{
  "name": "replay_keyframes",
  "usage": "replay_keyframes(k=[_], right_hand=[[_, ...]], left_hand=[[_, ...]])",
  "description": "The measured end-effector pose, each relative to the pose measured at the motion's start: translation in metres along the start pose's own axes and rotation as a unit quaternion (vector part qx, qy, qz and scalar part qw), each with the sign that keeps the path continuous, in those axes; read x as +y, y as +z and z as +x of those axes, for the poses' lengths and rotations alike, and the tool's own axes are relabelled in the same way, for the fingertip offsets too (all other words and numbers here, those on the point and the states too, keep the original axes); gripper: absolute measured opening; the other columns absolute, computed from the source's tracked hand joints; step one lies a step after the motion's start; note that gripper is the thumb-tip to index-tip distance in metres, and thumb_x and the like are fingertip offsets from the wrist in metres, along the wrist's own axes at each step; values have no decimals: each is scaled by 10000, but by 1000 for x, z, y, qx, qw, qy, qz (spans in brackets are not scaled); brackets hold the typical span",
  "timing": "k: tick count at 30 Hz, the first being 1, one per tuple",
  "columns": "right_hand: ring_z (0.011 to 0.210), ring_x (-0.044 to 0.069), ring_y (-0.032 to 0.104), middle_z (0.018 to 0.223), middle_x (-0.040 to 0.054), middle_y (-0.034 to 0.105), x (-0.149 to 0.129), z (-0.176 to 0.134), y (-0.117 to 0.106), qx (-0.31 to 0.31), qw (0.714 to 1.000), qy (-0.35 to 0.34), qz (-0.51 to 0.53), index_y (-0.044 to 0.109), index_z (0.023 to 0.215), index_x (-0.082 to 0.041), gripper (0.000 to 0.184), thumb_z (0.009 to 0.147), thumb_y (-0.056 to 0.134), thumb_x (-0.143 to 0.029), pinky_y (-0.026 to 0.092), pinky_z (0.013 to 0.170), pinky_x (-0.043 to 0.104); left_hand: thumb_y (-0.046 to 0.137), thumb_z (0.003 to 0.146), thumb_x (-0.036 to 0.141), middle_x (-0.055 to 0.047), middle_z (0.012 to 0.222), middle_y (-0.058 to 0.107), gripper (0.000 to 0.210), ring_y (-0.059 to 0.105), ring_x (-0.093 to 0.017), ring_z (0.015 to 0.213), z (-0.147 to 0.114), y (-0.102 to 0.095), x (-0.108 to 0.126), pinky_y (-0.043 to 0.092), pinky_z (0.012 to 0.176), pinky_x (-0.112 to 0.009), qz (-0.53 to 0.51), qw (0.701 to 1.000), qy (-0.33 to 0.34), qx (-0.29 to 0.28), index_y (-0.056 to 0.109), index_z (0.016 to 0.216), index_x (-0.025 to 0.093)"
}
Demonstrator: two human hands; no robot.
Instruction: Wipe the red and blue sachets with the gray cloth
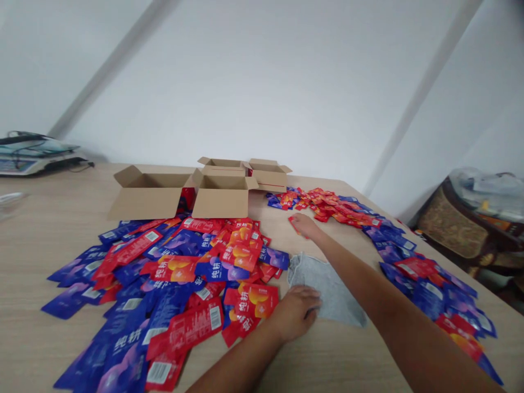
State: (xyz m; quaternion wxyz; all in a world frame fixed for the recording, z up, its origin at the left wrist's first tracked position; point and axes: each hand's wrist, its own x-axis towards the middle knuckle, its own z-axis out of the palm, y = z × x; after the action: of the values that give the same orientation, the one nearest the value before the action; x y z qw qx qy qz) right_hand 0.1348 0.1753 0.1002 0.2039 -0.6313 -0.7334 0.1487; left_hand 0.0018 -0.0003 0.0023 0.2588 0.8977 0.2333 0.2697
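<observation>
My right hand (305, 225) reaches out over the table, its fingers closed on a small red packet (295, 226). Nearer to me, my left hand (298, 312) rests at the left edge of a grey cloth (333, 295), fingers loosely bent, with a gap between them and the thumb. I see nothing held in it. The cloth lies crumpled flat on the table, partly behind my right forearm. Just left of that hand are red packets with orange fruit pictures (256, 300), part of a large pile mixed with blue packets (123, 344).
Open cardboard boxes stand behind the pile: a left one (149, 202), a middle one (221, 202) and two farther back (268, 177). More red and blue packets (428, 295) run along the table's right side. A scale (33, 164) sits far left; a chair (454, 218) stands right.
</observation>
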Motion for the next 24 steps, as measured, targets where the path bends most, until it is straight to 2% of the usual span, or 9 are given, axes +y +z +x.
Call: replay_keyframes(k=[2,4,8,10,14,17,20,22,24], right_hand=[[1113,288,545,1156,224,598,22,2,7,16,998,36,-49,566,1142,-67,354,843,490,-242,385,952,448],[1155,308,511,1182,230,581,39,-3,17,25,994,59,-85,556,1151,-78,385,807,546,-251,366,963,469],[1152,295,516,1129,238,608,50,-10,33,44,990,76,-107,592,1079,-79,284,823,503,-165,353,966,446],[1091,275,564,1072,230,634,50,-9,28,58,990,83,-97,602,1053,-75,262,844,451,-120,380,930,412],[941,223,635,985,212,660,54,-18,-5,100,988,103,-55,604,1023,-45,284,900,369,-145,433,827,320],[781,185,657,859,129,697,65,-55,-24,107,990,94,-10,635,940,-62,302,904,383,-225,474,714,259],[655,154,637,726,48,692,78,-116,-27,67,996,60,18,664,848,-82,355,892,380,-291,494,628,235],[653,152,630,698,42,683,83,-158,-21,29,999,45,-4,670,800,-101,341,876,396,-288,499,658,240],[782,183,643,800,90,694,81,-192,-9,25,997,27,-72,667,865,-109,286,869,432,-271,490,777,290]], left_hand=[[502,832,185,-43,1248,593,293,490,-168,1193,0,0,0,329,1048,-352,-1,1000,-2,3,611,1103,216],[506,831,182,-35,1237,598,287,495,-165,1183,1,-1,1,332,1044,-339,-6,1000,-1,5,612,1095,218],[512,827,176,-36,1226,603,285,500,-160,1175,2,-3,3,330,1044,-329,-12,1000,1,5,614,1091,211],[512,825,174,-41,1227,602,294,501,-162,1175,2,-4,3,330,1045,-336,-8,1000,0,2,611,1099,209],[507,829,180,-50,1234,598,310,498,-174,1180,2,-3,3,343,1037,-357,5,1000,4,-9,603,1122,210],[491,838,177,-56,1223,604,305,506,-186,1170,3,-1,3,359,1021,-376,13,1000,2,-4,609,1117,212],[472,855,181,-55,1186,618,282,523,-182,1133,5,-2,6,371,1002,-368,14,1000,7,5,616,1095,211],[455,878,204,-49,1118,635,247,534,-174,1086,5,-4,9,385,980,-347,8,1000,11,13,618,1063,209],[449,886,219,-45,1061,626,206,525,-173,1054,5,-4,12,394,962,-334,11,1000,0,27,612,1011,204]])
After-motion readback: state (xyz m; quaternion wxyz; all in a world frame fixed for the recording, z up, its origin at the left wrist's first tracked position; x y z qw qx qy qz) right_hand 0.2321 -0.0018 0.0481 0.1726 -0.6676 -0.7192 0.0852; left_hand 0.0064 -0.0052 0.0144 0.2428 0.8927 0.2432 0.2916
